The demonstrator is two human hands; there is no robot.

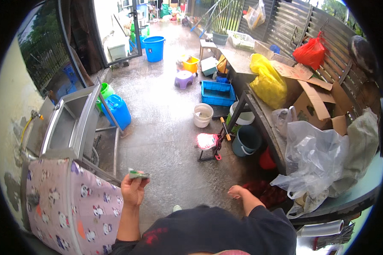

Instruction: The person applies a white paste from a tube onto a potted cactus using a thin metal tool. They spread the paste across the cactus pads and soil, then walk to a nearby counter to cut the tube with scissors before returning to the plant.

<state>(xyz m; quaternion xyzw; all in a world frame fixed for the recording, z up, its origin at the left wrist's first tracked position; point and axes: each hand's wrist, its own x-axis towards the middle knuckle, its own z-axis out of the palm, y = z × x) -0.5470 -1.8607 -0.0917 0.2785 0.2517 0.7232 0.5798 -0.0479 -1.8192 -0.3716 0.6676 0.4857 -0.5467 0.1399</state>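
My left hand [134, 190] is raised in front of my body, pinching a small green-and-white packet [138, 174] between thumb and fingers. What the packet contains is not visible. My right hand [236, 192] hangs lower, at my right side above the floor. Its fingers are loosely bent, and I see nothing in them, though the palm is hidden. The thing nearest to it is a dark red bundle [265, 191] under the worktop. Just left of my left forearm stands an item draped in a pink panda-print cloth [94, 204].
A stainless steel sink [63, 127] and a blue jerrycan [118, 111] stand at left. Ahead on the wet floor are a small folding seat [207, 141], a white bucket [203, 115] and a purple stool [183, 79]. Plastic bags [312, 153] and a cardboard box [316, 102] cover the right-hand worktop.
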